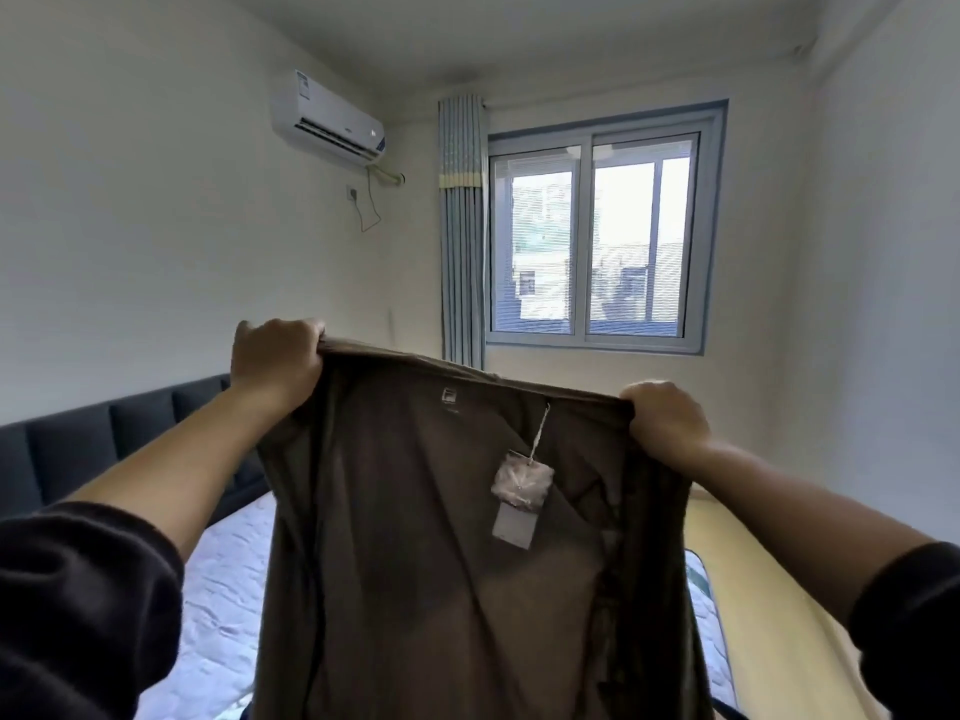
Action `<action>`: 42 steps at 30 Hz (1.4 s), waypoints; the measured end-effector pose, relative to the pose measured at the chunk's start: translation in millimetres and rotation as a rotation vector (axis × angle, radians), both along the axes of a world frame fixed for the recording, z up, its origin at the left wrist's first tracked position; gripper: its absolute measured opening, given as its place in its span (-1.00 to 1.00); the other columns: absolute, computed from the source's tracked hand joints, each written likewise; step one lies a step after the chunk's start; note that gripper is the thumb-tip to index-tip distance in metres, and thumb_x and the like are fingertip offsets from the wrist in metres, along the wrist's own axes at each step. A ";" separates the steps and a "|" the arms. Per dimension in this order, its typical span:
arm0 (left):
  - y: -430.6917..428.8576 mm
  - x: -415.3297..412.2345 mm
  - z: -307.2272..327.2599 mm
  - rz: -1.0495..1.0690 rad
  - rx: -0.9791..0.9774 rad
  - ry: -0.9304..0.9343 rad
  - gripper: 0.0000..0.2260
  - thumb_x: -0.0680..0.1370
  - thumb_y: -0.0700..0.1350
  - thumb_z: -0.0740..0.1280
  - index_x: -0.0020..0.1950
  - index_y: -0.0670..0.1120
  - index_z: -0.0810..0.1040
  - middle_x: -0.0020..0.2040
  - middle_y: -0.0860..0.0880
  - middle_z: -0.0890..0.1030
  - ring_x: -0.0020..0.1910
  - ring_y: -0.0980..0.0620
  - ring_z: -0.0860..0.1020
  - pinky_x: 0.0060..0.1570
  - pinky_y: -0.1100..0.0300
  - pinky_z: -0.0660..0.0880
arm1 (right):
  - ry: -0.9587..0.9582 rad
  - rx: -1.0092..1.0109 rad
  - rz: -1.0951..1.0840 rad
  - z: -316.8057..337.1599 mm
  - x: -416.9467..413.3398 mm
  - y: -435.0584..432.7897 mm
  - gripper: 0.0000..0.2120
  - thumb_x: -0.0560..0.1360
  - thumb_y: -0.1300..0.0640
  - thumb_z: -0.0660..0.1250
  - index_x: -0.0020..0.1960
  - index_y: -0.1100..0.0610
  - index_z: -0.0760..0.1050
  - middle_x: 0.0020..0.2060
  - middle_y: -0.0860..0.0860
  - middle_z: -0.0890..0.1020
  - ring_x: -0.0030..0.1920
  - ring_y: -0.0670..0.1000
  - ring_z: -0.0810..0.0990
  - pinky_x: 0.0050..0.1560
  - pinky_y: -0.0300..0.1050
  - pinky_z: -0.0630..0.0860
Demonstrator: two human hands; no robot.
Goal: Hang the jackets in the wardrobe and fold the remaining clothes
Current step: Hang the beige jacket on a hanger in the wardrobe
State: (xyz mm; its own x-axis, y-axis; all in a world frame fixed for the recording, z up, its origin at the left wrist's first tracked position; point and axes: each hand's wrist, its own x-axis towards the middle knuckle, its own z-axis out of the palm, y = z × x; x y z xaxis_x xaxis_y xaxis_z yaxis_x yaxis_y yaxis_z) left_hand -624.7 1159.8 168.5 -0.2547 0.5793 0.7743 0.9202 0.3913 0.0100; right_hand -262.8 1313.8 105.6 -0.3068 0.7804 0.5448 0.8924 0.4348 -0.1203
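a brown shirt (441, 537) hangs spread in the middle of the frame, above the bed (223, 589). near its top edge is a small white logo (450, 396), too small to read. a pale tag (519, 498) dangles on a string, its writing illegible. the left hand (275, 356) and right hand (667, 420), arms stretched forward, each have fingers clamped on a top corner. air conditioner (327, 116) upper left, window (597, 236) upper right.

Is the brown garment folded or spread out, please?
Spread: left hand and right hand hold the brown garment up by its top edge.
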 end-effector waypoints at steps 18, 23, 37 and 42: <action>8.2 -14.8 -38.1 0.035 -0.245 -0.034 -0.82 0.52 -0.24 0.17 -0.01 -0.10 0.54 -0.06 -0.13 0.59 -0.05 -0.17 0.56 -0.18 0.10 0.41 | -0.317 0.359 -0.066 7.6 55.2 1.8 -0.71 0.51 -0.12 0.19 -0.16 0.11 0.46 -0.22 0.05 0.64 -0.21 0.14 0.62 -0.31 -0.15 0.27; 7.1 -15.3 -38.1 0.249 -0.387 0.161 -0.71 0.57 -0.20 0.10 0.27 -0.06 0.38 0.19 -0.11 0.44 0.20 -0.11 0.42 0.13 -0.02 0.35 | -0.301 0.287 -0.253 11.1 67.2 9.7 -0.68 0.61 -0.07 0.08 0.02 0.10 0.52 -0.06 0.05 0.66 -0.07 0.14 0.63 -0.23 -0.12 0.32; 17.2 -5.3 -49.5 -0.051 -0.274 -0.617 -0.85 0.53 -0.21 0.18 -0.11 -0.18 0.54 -0.17 -0.13 0.56 -0.26 -0.09 0.53 -0.26 0.14 0.49 | 0.222 -0.328 -0.279 -6.4 49.8 -1.6 -0.83 0.55 0.21 0.12 -0.12 0.21 0.46 -0.12 0.16 0.55 -0.14 0.16 0.48 -0.13 -0.09 0.39; 1.0 18.0 -61.6 -0.274 -0.474 -1.378 -0.80 0.60 -0.17 0.15 -0.22 -0.12 0.40 -0.49 -0.03 0.37 -0.55 0.08 0.34 -0.55 0.31 0.29 | 0.849 -0.836 0.079 -31.3 35.9 -26.3 -0.80 0.52 0.38 0.14 -0.21 0.28 0.49 -0.34 0.16 0.45 -0.44 0.04 0.42 -0.39 -0.17 0.38</action>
